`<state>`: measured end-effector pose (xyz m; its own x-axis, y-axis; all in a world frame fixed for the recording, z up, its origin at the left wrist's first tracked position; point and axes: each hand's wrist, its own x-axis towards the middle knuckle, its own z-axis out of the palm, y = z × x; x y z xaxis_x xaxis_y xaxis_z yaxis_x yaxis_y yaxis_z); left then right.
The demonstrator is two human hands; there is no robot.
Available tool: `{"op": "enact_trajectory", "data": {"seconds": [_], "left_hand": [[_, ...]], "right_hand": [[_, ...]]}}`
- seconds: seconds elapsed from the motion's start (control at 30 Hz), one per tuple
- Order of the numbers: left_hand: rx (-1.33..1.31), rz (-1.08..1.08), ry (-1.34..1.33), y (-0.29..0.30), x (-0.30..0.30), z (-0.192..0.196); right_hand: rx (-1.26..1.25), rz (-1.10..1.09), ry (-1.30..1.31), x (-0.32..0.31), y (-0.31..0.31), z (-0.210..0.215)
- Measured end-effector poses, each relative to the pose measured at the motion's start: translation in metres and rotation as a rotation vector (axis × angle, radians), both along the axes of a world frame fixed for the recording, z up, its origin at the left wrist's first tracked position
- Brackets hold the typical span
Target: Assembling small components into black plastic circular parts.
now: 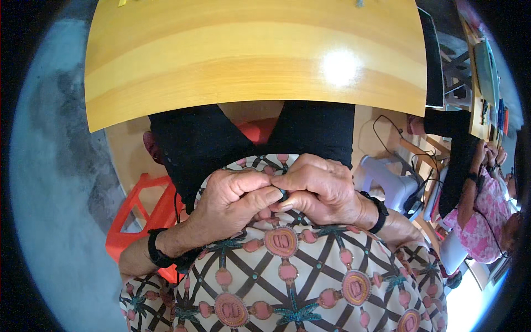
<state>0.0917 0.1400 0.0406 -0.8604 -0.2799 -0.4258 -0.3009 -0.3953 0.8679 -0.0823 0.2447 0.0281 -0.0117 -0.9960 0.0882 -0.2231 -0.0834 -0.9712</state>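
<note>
Close in front of my patterned shirt (326, 265), both hands meet over my lap. My left hand (235, 202) is closed, its thumb pressed against a small dark round object (284, 195). From the other side my right hand (318, 188) pinches the same object between thumb and curled fingers. Most of it is hidden by the fingertips, so its kind cannot be made out. A black band (157, 249) circles my left wrist and another black band (379, 213) my right.
A glossy yellow wooden table (249, 61) stands just beyond my knees. Red plastic stool legs (130, 216) show at my left, a pale plastic stool (390, 180) at my right with loose black cables. A person in a pink patterned top (481, 221) sits at another table, far right.
</note>
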Motion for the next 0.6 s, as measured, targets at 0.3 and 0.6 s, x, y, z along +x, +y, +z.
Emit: {"op": "enact_trajectory", "data": {"seconds": [0.3,0.6], "left_hand": [[0.108,0.007,-0.11,-0.005,-0.008,-0.012],[0.209,-0.072,-0.159,-0.016,-0.011,-0.006]], "right_hand": [[-0.013,-0.013,0.024,-0.001,-0.007,-0.015],[-0.023,-0.02,-0.058,-0.005,-0.009,-0.012]]}}
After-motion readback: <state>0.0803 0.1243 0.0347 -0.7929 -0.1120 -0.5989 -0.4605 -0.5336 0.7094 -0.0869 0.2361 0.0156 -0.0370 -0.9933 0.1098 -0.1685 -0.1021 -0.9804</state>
